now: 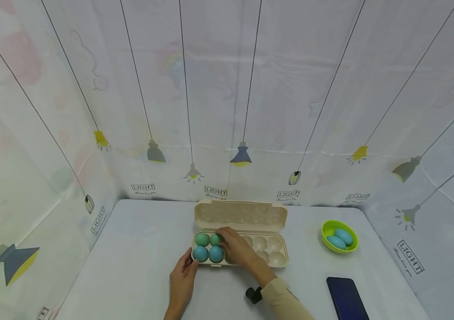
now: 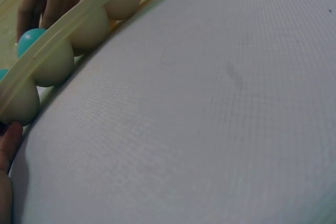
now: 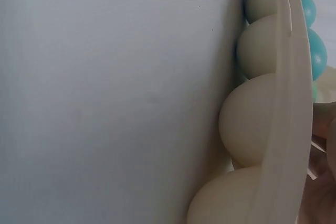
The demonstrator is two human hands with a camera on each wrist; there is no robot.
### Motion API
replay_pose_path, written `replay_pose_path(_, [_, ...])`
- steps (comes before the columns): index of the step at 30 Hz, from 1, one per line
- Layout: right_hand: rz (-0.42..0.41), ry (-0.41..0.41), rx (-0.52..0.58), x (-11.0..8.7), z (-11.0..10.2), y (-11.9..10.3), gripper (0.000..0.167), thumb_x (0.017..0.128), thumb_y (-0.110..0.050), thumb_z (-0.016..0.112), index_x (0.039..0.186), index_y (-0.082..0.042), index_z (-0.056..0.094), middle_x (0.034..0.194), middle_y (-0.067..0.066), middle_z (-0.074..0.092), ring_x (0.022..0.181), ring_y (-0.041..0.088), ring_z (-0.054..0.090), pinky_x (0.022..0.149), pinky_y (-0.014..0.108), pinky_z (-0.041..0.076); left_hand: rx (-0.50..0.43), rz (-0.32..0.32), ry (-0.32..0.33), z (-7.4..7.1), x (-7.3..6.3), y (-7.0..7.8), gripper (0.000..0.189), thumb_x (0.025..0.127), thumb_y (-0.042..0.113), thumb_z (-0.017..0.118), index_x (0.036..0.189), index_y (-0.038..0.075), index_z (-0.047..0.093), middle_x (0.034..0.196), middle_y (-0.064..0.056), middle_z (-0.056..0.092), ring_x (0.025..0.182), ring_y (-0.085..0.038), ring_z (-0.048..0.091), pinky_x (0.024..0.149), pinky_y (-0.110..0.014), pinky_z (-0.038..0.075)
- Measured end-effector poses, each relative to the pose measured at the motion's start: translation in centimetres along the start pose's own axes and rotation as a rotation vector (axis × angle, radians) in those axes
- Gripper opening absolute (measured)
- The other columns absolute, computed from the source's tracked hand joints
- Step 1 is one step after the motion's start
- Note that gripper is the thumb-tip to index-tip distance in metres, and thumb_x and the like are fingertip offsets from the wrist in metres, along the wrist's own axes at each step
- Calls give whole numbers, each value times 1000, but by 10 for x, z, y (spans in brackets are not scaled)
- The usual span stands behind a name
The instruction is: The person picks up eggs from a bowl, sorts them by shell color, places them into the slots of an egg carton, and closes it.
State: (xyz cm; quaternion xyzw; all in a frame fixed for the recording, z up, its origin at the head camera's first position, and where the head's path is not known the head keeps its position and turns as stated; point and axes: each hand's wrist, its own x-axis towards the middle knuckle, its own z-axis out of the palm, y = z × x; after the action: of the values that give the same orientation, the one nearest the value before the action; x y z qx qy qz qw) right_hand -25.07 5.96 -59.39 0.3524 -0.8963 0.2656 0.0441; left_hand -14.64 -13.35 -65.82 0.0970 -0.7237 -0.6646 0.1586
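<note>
A cream egg carton (image 1: 240, 216) lies with its lid raised in the middle of the table. Two blue eggs (image 1: 208, 254) fill the front cups at its left end, and a green egg (image 1: 202, 239) sits behind them. Reaching over the carton, my right hand (image 1: 236, 249) has its fingertips on a second green egg (image 1: 214, 240), partly hiding it. My left hand (image 1: 182, 282) grips the carton's left front corner, thumb in front. Seen low from the left wrist, the carton's round cups (image 2: 55, 65) rest on the cloth. The right wrist view shows its front rim (image 3: 294, 93) beside my right fingers.
To the right stands a lime-green bowl (image 1: 325, 238) holding two blue eggs (image 1: 343, 236). A dark phone (image 1: 347, 298) lies nearer the front right. Several cups on the carton's right half (image 1: 275, 243) hold no egg. Printed cloth walls (image 1: 218, 111) enclose the white table (image 1: 138, 249).
</note>
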Motion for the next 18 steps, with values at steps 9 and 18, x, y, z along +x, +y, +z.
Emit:
replay_pose_path(9, [-23,79,-33,-15,-21,2,38,95,-3,66,132,-9,59,132,9,62,127,28,58,107,43,52,7,37,13,1,-1,-1,49,95,19,71,140,7,57,136,-19,63,121,-29,64,93,-17,57])
replay_pose_path(18, [-88,244,-152,-35,-48,12,38,87,-5,75,123,-5,64,121,10,65,117,28,60,100,42,55,28,24,14,0,-1,-1,48,96,21,70,140,8,57,138,-14,62,123,-25,63,94,-17,56])
